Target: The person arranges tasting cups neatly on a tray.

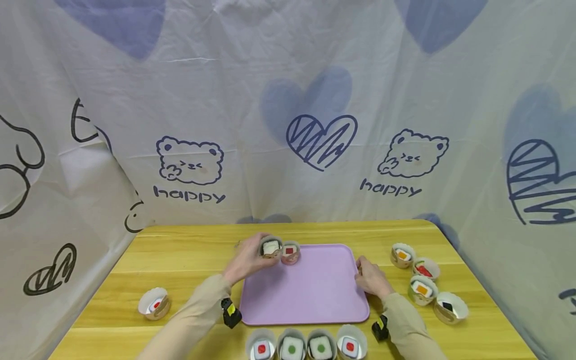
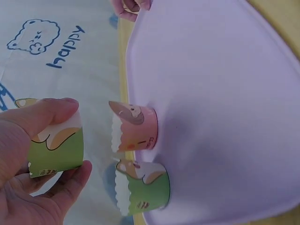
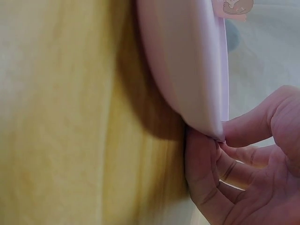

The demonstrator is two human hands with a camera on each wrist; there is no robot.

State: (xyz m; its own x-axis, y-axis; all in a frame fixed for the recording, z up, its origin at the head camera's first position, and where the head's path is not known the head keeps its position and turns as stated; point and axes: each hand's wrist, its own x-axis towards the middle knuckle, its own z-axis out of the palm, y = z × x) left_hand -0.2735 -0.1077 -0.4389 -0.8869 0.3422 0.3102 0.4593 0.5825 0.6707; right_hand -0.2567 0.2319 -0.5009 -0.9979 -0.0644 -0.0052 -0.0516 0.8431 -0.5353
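My left hand (image 1: 250,254) grips a green paper baking cup (image 2: 58,145) with a white block inside, raised above the far left of the lilac tray (image 1: 310,295). In the left wrist view, a pink paper cup (image 2: 138,126) and another green cup (image 2: 146,185) stand upright side by side on the tray. From the head view, the pink cup shows a dark red square inside; the standing green cup seems hidden behind the hand and the held cup. My right hand (image 1: 372,276) pinches the tray's right rim (image 3: 213,93) between thumb and fingers.
Several cups, including one with a red-dotted block (image 1: 261,349) and one with a green-dotted block (image 1: 292,348), line the near edge. One cup (image 1: 154,303) stands alone at left. Several others, such as a cup with an orange square (image 1: 422,290), cluster at right. A printed curtain (image 1: 252,165) hangs behind.
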